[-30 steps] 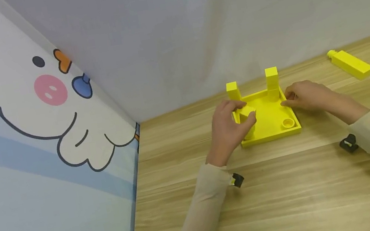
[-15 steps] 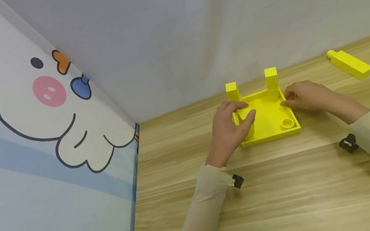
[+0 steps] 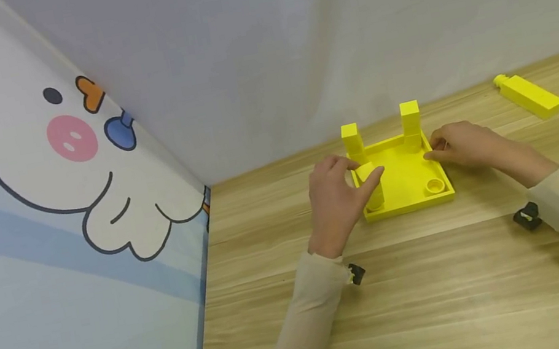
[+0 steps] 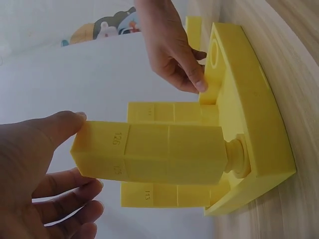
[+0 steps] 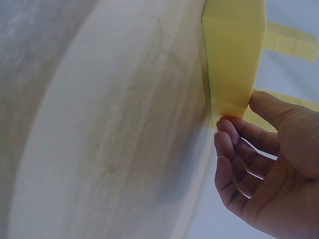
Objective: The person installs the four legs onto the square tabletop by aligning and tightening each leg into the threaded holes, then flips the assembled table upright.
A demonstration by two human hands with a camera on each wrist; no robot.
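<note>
A shallow yellow tray [image 3: 409, 208] with a raised rim lies on the table. At its near left corner stands a yellow square post [image 4: 169, 154], its narrow round neck showing at the corner socket in the left wrist view. My left hand [image 3: 332, 202] holds this post near its top, thumb on one side and forefinger partly hidden on the other. My right hand [image 3: 462, 145] pinches the tray's right wall, thumb over the rim and fingertips at its outer side. Two more yellow posts, one at the back left [image 3: 351, 140] and one at the back right [image 3: 410, 121], stand upright.
A round socket [image 3: 434, 187] shows in the tray's near right corner. Another yellow post [image 3: 531, 96] with a knobbed end lies on the wooden table [image 3: 436, 296] to the right. A pale wall [image 3: 260, 65] rises behind; a cartoon-printed panel [image 3: 71, 236] stands at left.
My left hand has shifted slightly left, its forefinger moving back from over the post's top. The held post's top has turned and looks more upright. My right hand stays on the tray.
</note>
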